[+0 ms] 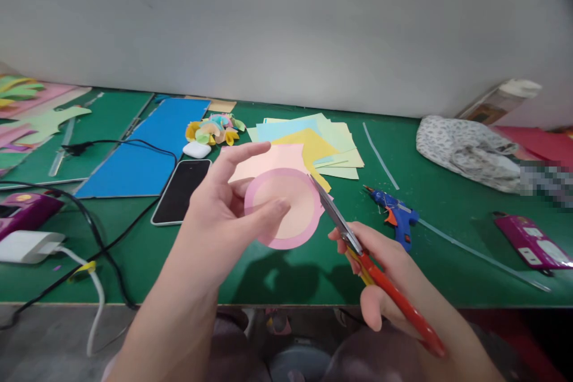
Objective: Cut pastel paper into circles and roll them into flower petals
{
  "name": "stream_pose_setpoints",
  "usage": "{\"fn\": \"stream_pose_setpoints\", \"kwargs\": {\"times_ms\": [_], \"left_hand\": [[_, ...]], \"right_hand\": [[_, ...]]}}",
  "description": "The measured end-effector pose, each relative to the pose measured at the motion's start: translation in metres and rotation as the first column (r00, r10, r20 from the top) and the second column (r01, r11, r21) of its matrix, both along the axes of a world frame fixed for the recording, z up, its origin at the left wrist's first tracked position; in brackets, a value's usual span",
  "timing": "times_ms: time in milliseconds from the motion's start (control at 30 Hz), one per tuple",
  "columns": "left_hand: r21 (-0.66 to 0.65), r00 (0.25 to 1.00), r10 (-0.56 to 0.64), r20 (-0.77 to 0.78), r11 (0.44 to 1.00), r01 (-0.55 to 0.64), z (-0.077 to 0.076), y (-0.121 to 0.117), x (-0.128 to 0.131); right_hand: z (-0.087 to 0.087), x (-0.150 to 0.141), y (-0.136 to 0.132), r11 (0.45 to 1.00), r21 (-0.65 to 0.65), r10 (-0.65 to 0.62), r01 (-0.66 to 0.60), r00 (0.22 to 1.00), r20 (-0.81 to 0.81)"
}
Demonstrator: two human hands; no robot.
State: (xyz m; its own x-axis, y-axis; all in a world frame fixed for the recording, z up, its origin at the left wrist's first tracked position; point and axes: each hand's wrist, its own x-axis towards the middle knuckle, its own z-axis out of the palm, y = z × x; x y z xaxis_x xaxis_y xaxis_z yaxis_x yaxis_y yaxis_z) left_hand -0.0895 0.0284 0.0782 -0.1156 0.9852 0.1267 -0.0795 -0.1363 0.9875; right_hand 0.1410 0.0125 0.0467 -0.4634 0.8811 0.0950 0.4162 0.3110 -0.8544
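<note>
Green worktop (pixel 447 203) | I'm monitoring left fingers (pixel 244 155) pinching a paper disc (pixel 302 212) | right fingers (pixel 371 307) gripping scissors (pixel 380 277), long axis slanting up-left, tips lying beside the disc's upper-right rim.

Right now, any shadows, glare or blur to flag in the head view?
Head view: soft dark shadow on the green table, below the paper disc; head view: no strong glare on the phone; head view: pixelated patch at the right end of the patterned cloth, top right corner dark; head view: scissors fairly sharp.
</note>
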Motion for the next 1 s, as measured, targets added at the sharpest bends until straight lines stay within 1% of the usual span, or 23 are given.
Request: {"fn": "stream_pose_setpoints", "kwargs": {"times_ms": [233,400,600,667,800,900,1000], "left_hand": [[-0.066,0.999,0.021,-0.03,0.998,-0.023,0.003,-0.002,0.002],[-0.085,1.0,-0.009,-0.03,0.996,0.006,0.003,0.0,0.001],[-0.099,0.997,-0.023,-0.073,0.995,0.016,0.004,0.0,0.003],[-0.112,0.996,-0.029,-0.087,0.994,0.019,0.004,0.0,0.003],[-0.1,0.993,-0.072,-0.09,0.993,0.063,0.003,0.0,0.002],[-0.116,0.992,-0.072,-0.104,0.991,0.06,0.002,0.001,0.0],[-0.123,0.991,-0.076,-0.107,0.99,0.063,0.003,0.001,0.0]], "right_hand": [[0.002,0.004,-0.002,1.0,-0.017,0.006,-0.006,1.0,0.019],[0.006,0.009,-0.003,0.999,-0.031,0.021,-0.019,0.998,0.062],[0.006,0.015,-0.003,0.999,-0.034,0.033,-0.029,0.992,0.124],[0.009,0.014,-0.003,0.999,-0.027,0.027,-0.023,0.99,0.136],[0.016,0.014,-0.002,0.999,-0.043,0.027,-0.02,0.985,0.168],[0.012,0.018,-0.002,0.999,-0.036,0.029,-0.022,0.98,0.199],[0.007,0.022,-0.005,1.0,-0.028,0.016,-0.011,0.981,0.191]]}}
